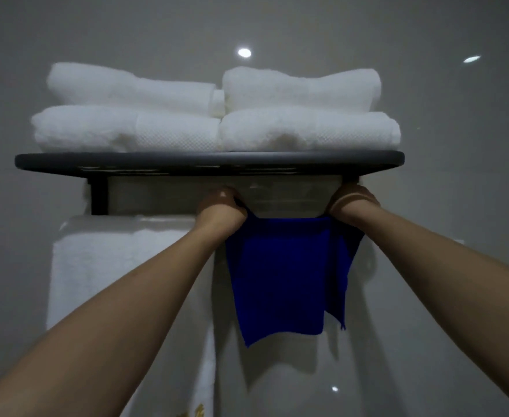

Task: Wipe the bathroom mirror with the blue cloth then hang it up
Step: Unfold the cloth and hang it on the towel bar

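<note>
Blue cloth (286, 275) hanging between hands, left grip (220, 206) and right grip (352, 200) clamped on its top corners

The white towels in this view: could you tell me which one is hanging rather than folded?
The white towel draped below the shelf, left of the blue cloth; the others lie folded in stacks on top.

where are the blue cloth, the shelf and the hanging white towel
blue cloth (280, 275), head view, middle of its hanging front panel
shelf (187, 164), head view, dark front rim
hanging white towel (102, 266), head view, upper part of its draped face
</note>
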A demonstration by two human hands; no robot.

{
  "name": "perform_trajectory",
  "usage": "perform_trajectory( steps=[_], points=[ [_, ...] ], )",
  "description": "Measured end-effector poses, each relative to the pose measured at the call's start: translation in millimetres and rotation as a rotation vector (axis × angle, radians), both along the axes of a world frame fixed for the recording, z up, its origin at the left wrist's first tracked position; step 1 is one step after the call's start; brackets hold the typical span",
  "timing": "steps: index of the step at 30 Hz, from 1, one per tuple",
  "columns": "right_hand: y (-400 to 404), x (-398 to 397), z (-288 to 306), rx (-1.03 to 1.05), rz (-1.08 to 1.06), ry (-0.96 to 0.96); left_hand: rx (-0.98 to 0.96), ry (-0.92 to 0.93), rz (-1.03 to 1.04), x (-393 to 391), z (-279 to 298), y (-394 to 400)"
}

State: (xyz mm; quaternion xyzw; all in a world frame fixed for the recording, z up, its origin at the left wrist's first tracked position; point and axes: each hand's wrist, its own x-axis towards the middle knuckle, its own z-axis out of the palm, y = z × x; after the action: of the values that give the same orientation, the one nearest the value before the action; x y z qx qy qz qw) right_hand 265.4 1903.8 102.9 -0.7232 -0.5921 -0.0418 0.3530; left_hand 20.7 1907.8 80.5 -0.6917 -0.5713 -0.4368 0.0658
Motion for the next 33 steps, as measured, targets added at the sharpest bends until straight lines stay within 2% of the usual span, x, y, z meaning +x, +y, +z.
perform_trajectory(
  steps=[2, 4, 7, 10, 12, 14, 16, 19, 22, 28, 31, 33],
  points=[
    [12.2, -1.0, 1.9, -0.069, -0.023, -0.056, -0.072, 0.039, -0.007, 1.3, 0.6, 8.1],
    [17.7, -3.4, 3.5, -0.060, -0.106, -0.067, -0.084, -0.017, -0.091, -0.3, 2.5, 16.5],
    [19.9, -3.6, -0.2, 0.000, -0.187, 0.021, -0.130, -0.034, -0.163, -3.4, 3.3, 25.4],
    [17.3, 4.4, -14.3, 0.039, -0.232, 0.366, -0.185, -0.002, -0.095, -1.9, 2.3, 25.9],
    [13.9, 10.3, -29.3, 0.134, -0.222, 0.750, -0.166, 0.019, -0.068, -0.7, 1.2, 23.8],
    [14.3, 11.0, -41.8, 0.220, -0.035, 1.172, -0.140, 0.022, -0.054, 0.0, 0.4, 22.2],
    [20.8, 11.1, -47.3, 0.198, 0.136, 1.415, -0.137, 0.039, -0.029, 0.6, -0.1, 19.0],
    [18.1, 7.3, -44.4, 0.111, 0.134, 1.523, -0.146, 0.092, -0.011, 0.0, -0.8, 15.5],
    [5.6, -0.2, -41.1, 0.105, 0.306, 1.528, -0.169, 0.106, 0.001, -1.5, -0.8, 14.5],
    [-28.6, -10.4, -84.4, 0.267, 0.700, 1.886, -0.173, 0.149, 0.013, -1.7, -0.3, 14.4],
    [-30.0, -3.5, -107.5, 0.346, 0.801, 2.084, -0.168, 0.161, 0.055, 2.5, -1.6, 13.4],
    [-31.5, -4.4, -115.0, 0.325, 0.847, 2.120, -0.180, 0.153, 0.083, 5.1, -3.2, 11.7]
  ],
)
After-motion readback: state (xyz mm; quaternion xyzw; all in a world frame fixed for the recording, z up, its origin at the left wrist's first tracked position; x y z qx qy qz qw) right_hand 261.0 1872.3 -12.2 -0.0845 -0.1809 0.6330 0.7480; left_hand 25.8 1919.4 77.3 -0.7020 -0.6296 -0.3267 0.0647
